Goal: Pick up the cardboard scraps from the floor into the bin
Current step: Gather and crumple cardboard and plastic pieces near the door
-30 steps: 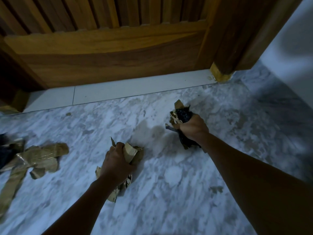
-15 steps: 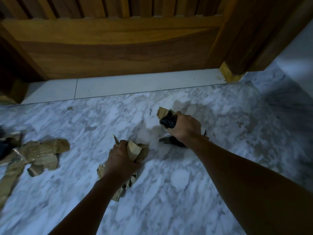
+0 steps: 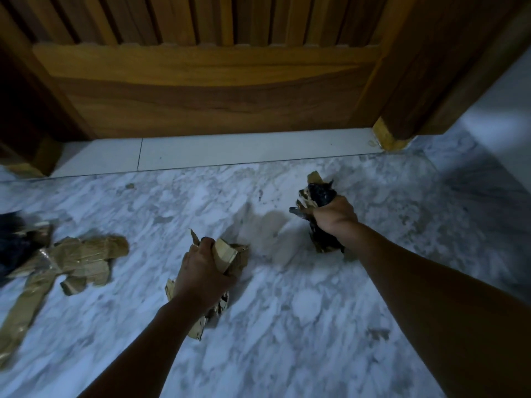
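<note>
Marble floor (image 3: 287,326) running up to a wooden door (image 3: 201,96) and its pale threshold (image 3: 230,150), left hand (image 3: 201,271) fisted round a bundle of brown cardboard (image 3: 230,254), right hand (image 3: 334,215) clenched on a dark wad (image 3: 319,193) nearer the door, loose taped scraps (image 3: 83,259) far left, marble showing between both arms.

A home: slatted wooden door (image 3: 201,76), marble floor (image 3: 287,326).

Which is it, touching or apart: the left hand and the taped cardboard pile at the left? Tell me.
Apart. The head view shows bare marble floor between the left hand, which grips its own scraps, and the taped cardboard pile.
</note>
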A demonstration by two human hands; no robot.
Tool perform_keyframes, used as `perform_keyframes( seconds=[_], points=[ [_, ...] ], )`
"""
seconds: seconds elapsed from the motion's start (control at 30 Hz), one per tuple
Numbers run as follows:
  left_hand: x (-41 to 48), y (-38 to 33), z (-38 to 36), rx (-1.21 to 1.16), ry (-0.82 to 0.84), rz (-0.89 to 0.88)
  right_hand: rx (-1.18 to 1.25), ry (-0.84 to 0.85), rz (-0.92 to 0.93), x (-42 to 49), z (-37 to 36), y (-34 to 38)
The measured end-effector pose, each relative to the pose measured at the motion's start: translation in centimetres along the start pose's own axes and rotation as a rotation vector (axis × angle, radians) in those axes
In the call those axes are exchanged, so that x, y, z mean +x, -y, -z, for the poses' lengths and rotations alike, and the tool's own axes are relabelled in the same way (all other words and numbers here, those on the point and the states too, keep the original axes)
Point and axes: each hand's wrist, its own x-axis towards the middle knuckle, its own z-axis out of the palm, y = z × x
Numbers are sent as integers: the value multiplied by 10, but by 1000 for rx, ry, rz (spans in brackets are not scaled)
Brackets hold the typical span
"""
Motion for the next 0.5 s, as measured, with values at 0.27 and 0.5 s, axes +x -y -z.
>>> perform_keyframes(
  seconds=[0.27,0.5],
  points=[
    [-17,-40,25,-55,5,-65,124,-9,13,-29,40,1],
    [-35,-83,46,-159,97,-83,222,-45,55,-70,50,-2]
  ],
)
